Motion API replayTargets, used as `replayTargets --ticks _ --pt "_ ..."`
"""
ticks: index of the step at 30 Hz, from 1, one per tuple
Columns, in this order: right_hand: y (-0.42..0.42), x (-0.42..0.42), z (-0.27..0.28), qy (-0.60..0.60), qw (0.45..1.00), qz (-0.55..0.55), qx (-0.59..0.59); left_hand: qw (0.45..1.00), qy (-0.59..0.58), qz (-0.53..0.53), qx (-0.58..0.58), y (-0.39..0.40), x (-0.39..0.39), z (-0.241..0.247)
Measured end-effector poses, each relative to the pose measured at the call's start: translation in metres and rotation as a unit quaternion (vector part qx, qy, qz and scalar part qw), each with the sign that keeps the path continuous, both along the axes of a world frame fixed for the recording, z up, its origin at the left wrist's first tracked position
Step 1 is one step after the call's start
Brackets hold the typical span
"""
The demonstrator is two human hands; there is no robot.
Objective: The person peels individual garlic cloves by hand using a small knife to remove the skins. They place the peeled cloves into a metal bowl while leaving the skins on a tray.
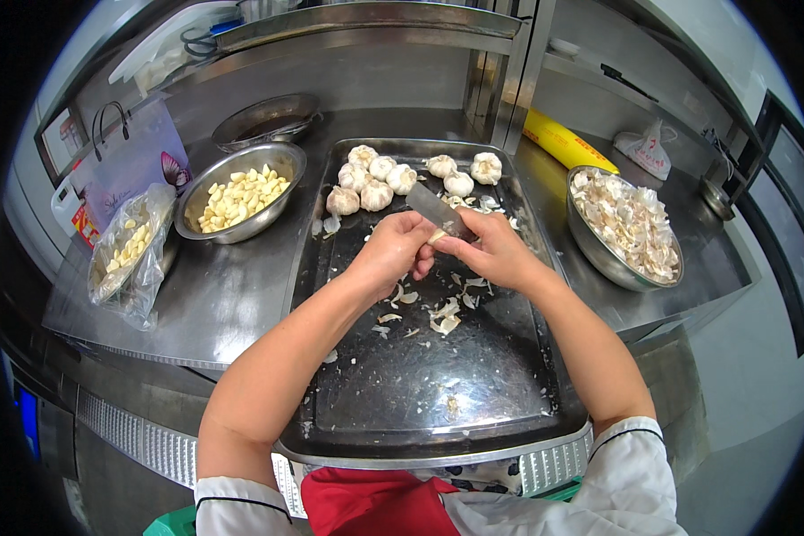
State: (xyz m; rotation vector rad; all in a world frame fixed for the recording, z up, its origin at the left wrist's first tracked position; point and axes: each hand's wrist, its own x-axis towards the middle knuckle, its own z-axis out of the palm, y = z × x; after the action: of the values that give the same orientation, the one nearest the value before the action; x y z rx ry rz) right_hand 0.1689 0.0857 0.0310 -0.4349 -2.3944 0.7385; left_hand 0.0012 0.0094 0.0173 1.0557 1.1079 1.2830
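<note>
Over a dark metal tray [429, 375], my left hand [392, 251] pinches a garlic clove [437, 236] between thumb and fingers. My right hand [496, 248] grips a knife with a broad blade [435, 208], its thumb against the same clove. The blade points up and to the left. Whole garlic bulbs [376, 194] are grouped at the tray's far left, and several more bulbs [458, 183] lie at its far right. Loose garlic skins [446, 315] are scattered on the tray beneath my hands. The knife's handle is hidden in my right hand.
A steel bowl of peeled cloves [295, 167] and a plastic-lined container [157, 264] with more cloves stand left. Behind them are a dark pan [268, 117] and a paper bag [130, 151]. On the right are a bowl of skins [593, 251], a yellow roll [566, 141] and a tied plastic bag [646, 149].
</note>
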Motion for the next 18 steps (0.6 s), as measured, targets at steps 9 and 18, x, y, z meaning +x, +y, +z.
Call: replayTargets --ticks 9,18 --pt "-0.003 -0.003 -0.006 -0.017 0.998 -0.014 0.052 0.999 -0.013 0.037 -0.018 0.000 0.001 -0.005" --pt "-0.013 -0.006 -0.007 0.031 0.996 -0.008 0.079 0.991 -0.114 0.064 -0.001 -0.002 0.005 -0.004"
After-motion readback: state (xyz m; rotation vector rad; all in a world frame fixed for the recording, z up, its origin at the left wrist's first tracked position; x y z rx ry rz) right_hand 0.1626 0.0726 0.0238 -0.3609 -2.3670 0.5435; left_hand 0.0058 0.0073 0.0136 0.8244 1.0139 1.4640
